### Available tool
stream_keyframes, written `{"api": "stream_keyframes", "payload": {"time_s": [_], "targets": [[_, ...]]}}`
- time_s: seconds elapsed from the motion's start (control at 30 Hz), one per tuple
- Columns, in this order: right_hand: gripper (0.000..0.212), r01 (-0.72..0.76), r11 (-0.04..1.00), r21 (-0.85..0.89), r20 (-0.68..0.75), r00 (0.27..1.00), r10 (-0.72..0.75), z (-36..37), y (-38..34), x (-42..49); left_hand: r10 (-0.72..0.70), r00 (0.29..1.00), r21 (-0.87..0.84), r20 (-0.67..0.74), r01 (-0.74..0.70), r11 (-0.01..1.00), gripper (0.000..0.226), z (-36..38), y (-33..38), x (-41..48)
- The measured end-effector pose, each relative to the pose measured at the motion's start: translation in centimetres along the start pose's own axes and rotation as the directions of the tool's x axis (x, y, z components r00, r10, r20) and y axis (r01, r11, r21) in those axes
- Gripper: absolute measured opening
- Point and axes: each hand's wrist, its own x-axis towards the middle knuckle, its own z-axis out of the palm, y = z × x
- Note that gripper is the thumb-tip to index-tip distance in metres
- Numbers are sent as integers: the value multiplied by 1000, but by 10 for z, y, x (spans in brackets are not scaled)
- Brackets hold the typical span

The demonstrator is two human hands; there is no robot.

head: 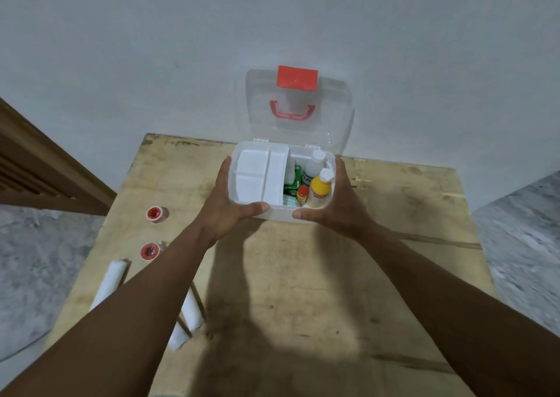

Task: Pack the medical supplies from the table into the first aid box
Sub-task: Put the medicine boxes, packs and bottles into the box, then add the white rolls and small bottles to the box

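Part packed: left of the box (272, 214), two rolls (109, 284) and two tapes (157, 214) remain on the table (394, 275); both hands (225, 211) (336, 207) have fingers wrapped on the open box's sides, bottles (320, 192) and cartons inside.

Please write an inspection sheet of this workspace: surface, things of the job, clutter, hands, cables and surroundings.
Surface: worn wooden table, stained, set against a wall.
Job's things: first aid box open, lid upright; white tray in its left half; yellow bottle, white bottle, small red-capped bottle and green packet in its right half. Two tape rolls and white bandage rolls lie on the table, left.
Clutter: nothing seen.
Hands: left hand and right hand grip the box by its sides.
Cables: nothing seen.
Surroundings: pale wall, wooden frame at left, grey marbled floor.
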Motion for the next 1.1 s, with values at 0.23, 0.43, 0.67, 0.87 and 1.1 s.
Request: {"api": "stream_keyframes", "payload": {"time_s": [0.23, 0.43, 0.67, 0.87, 1.1], "targets": [[121, 6, 999, 34, -35, 999, -4, 1, -4, -5, -14, 999, 50, -38, 16, 999, 91, 4, 6, -5], [130, -32, 999, 3, -5, 999, 32, 1, 7, -1, -104, 967, 135, -231, 138, 981, 105, 21, 4, -22], [134, -23, 999, -23, 15, 1000, 23, -2, 8, -2, -104, 807, 143, -581, 228, 963, 80, 67, 14, -72], [139, -50, 997, -63, 15, 999, 51, -1, 10, -3, -186, 580, 90, -793, 414, 906, 40, 95, -4, -129], [139, -26, 995, -100, 28, 999, 29, -2, 8, -5, -213, 411, 129, -886, 661, 739, 35, 63, -9, -170]]}}
